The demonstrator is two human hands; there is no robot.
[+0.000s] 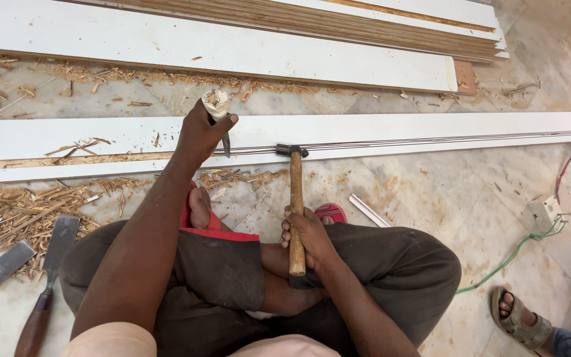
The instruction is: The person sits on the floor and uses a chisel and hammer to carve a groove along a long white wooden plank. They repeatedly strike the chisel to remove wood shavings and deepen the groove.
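Floor (431,198) littered with shavings | chisel (218,116) gripped in left hand (201,132) on white board (365,135) | hammer (296,205) clenched in right hand (308,235), lowered | groove cutting judged underway; steady chisel alignment needed.

This looks like a carpentry job set up on the floor of a building, not a fitted workshop. Long white laminated boards (378,132) lie on a polished marble floor (470,198), with more stacked plywood boards (338,20) beyond. Wood chips and splinters (28,205) are strewn about, two spare chisels (47,277) lie by the worker's knee, and a green cable (517,251) runs to a socket box (544,213).
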